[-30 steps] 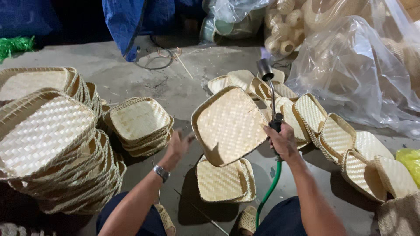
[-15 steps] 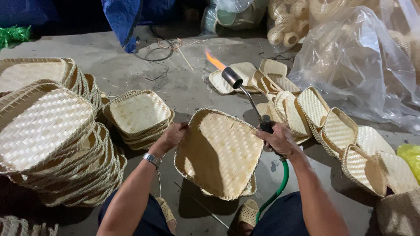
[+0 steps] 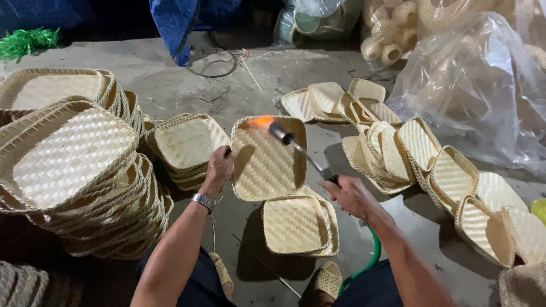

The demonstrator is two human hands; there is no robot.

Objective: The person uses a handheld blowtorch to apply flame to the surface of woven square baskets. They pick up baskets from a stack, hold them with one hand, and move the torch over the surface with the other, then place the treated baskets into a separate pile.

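Above concrete floor (image 3: 170, 91), head view: left hand (image 3: 219, 167) gripping left rim of square pale woven bamboo tray (image 3: 267, 162), holding it tilted. Right hand (image 3: 352, 196) clenching metal gas torch (image 3: 301, 152), flame licking tray's upper edge. Since earlier: tray turning inner face up, torch swinging lower onto it.

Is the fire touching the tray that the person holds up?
Touching. In the head view, the orange flame from the torch licks the top edge of the woven tray gripped by the left hand.

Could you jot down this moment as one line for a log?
left hand: holds woven tray tilted up | right hand: grips gas torch | flame: at tray's top edge
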